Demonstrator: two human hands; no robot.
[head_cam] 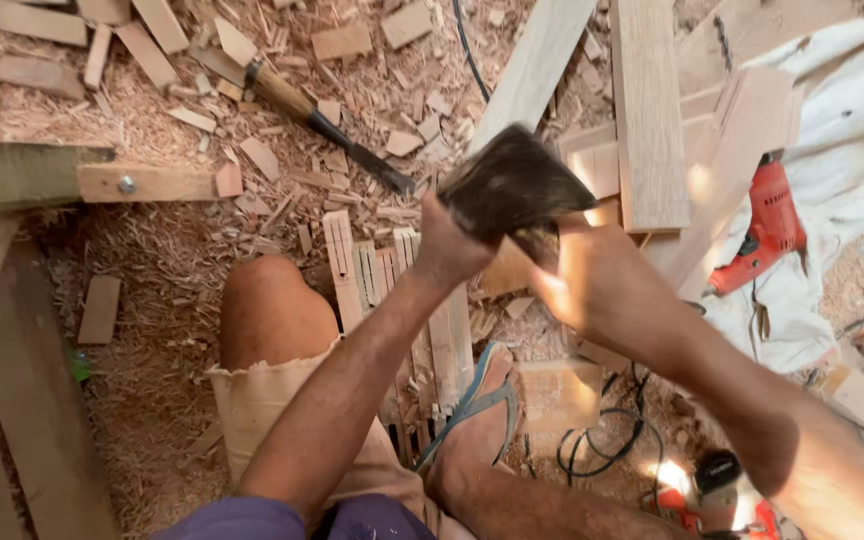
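Two hands meet on dark blurred block [512, 185], above sawdust-covered floor [162, 270]. Left hand [452, 245] closed round block's lower left edge. Right hand [592, 285] curled under its right side, fingers wrapped; exact grip blurred. Block matte, dark brown, wedge-like. Chisel [327, 125], wooden handle, black shank, lies on shavings toward top edge. Red drill [762, 235] rests on white cloth [852, 140] at right. Pale planks [647, 110] beside, smooth, straight-grained.

Dark brown-black block [508, 185] with a streaked grain, red power drill [764, 232] on off-white cloth [852, 150], pale tan planks [647, 110], chisel [327, 125] (brown handle, black shaft), blue-strapped sandal [477, 405], beige shorts [262, 400]
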